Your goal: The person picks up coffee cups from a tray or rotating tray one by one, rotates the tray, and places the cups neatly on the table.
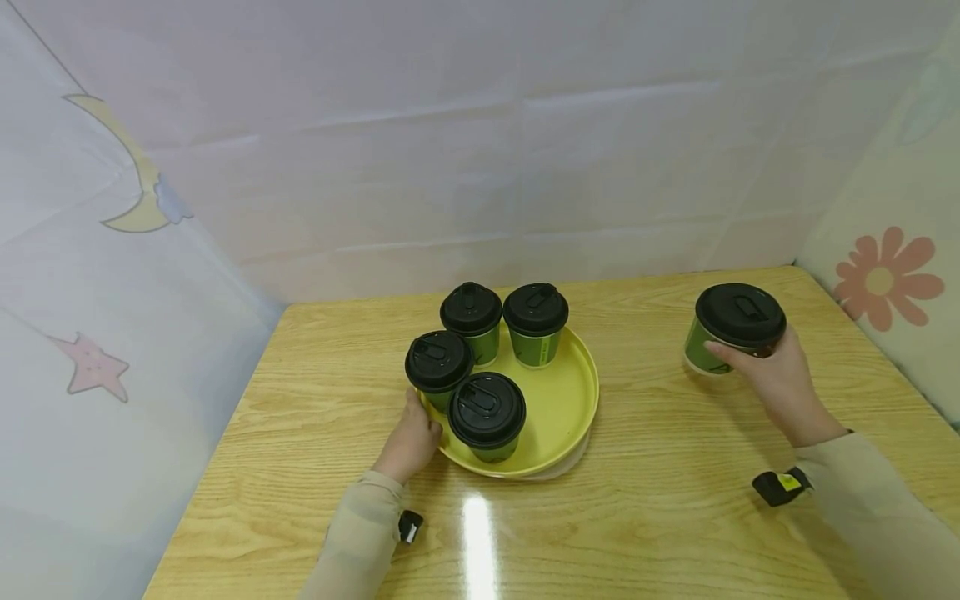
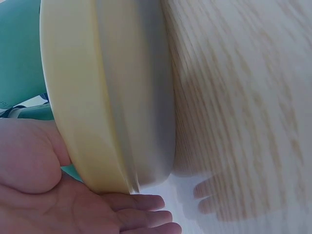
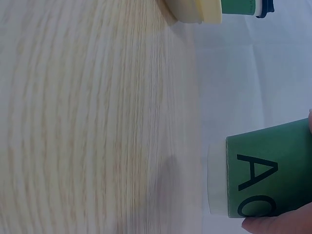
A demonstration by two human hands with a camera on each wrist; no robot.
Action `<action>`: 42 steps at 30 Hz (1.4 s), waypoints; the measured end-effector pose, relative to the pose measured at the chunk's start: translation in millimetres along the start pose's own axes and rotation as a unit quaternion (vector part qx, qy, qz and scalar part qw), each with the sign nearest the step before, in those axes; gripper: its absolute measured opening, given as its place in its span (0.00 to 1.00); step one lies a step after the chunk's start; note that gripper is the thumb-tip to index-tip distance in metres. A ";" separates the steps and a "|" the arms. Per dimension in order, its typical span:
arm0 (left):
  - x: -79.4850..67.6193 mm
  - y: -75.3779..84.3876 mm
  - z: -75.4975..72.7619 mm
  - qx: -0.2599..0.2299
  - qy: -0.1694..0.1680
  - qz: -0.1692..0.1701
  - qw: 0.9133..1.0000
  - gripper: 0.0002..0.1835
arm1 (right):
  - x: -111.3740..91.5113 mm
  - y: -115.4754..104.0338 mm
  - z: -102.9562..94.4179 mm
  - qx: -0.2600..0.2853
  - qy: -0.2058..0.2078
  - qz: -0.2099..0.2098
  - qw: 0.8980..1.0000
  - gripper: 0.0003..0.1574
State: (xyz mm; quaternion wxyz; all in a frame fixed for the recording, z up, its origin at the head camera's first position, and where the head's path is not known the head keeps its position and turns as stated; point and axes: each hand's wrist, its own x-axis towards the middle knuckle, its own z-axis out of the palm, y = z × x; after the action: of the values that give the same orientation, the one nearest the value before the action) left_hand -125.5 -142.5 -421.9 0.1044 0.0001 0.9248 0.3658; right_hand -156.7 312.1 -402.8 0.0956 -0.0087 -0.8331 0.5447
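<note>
Wood shows on the table (image 1: 637, 517) between the tray (image 1: 562, 408) and the raised cup (image 1: 738, 321), which hangs off the surface between the tray's 2 and 3 o'clock. A cloth (image 1: 525, 167) meets the table's far edge at 12. Four cups (image 1: 487, 408) line the tray from 7 round to 1; its floor shows from 2 to 5. Smooth, round and yellow, it sits over a paler base (image 1: 573, 462). The left hand (image 1: 411, 437) grips its rim at 8, thumb inside; well apart, the right hand (image 1: 783, 392) clasps the raised cup: green, black-lettered, black-lidded.
</note>
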 end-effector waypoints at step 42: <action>1.5 -0.9 0.5 -0.012 -0.002 -0.003 1.000 0.38 | 7.3 9.5 -8.0 -0.005 0.029 0.014 0.999 0.43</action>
State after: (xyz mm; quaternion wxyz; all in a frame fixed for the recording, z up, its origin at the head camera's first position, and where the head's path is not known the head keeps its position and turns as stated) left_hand -126.9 -142.7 -423.1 0.1073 -0.0033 0.9203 0.3761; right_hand -163.4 324.0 -407.2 0.1124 -0.0365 -0.8324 0.5415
